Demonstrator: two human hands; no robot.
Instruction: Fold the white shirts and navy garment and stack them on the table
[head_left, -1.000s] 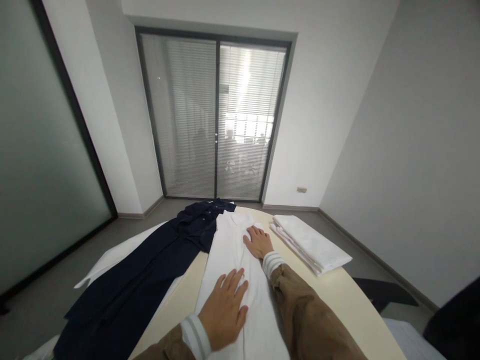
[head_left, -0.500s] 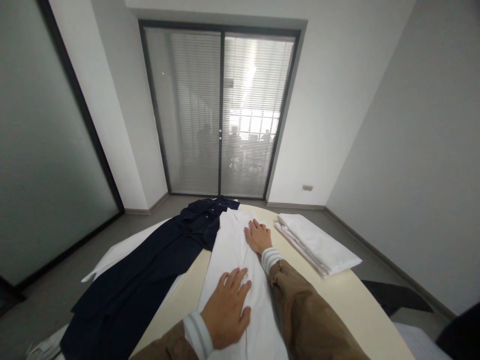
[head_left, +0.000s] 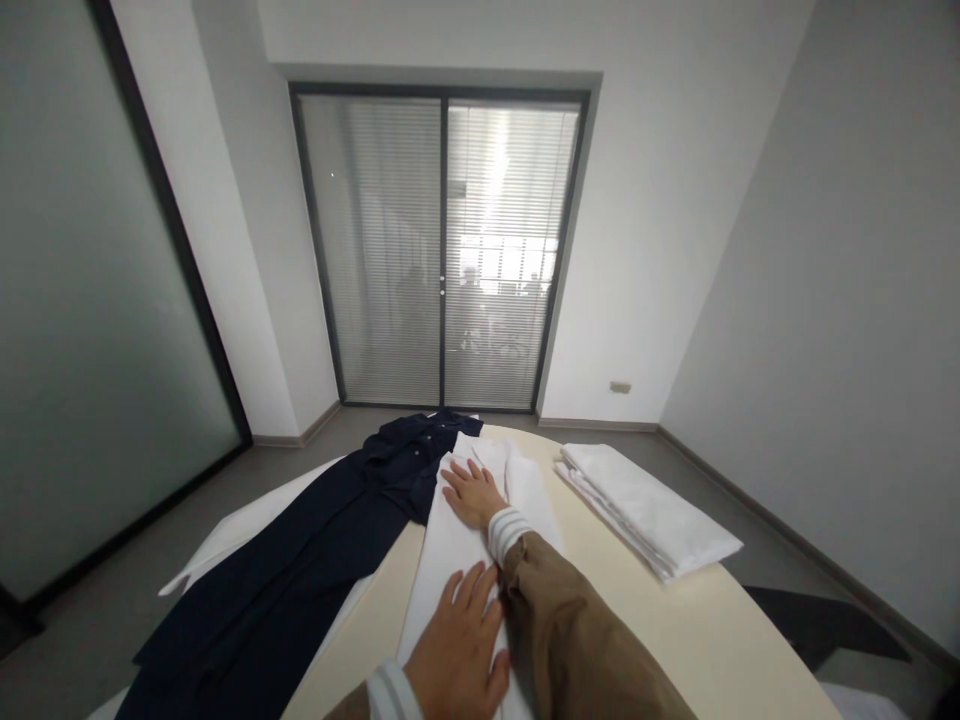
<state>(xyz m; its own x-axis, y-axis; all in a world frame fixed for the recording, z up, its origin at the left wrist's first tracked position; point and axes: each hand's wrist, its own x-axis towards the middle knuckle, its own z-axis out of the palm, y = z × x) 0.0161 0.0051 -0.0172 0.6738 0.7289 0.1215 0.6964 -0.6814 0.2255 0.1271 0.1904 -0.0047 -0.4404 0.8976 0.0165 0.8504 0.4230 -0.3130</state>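
A long white garment (head_left: 525, 490) lies folded lengthwise along the cream table (head_left: 697, 620). My right hand (head_left: 471, 494) rests flat on its far part near the collar, fingers spread. Flat on the near part of the same garment, close to me, lies my left hand (head_left: 459, 650). My brown sleeve crosses over the cloth between them. A dark navy garment (head_left: 300, 560) is spread out to the left, touching the white one near the collar.
A folded stack of white cloth (head_left: 649, 508) sits at the table's far right. White fabric (head_left: 225, 530) shows under the navy garment on the left. Glass doors with blinds (head_left: 442, 250) stand beyond the table. A dark chair (head_left: 817, 620) is at the right.
My right hand has slid left across the white garment, from its right edge toward its left side. The left hand stays pressed on the near part. The camera view shifted slightly.
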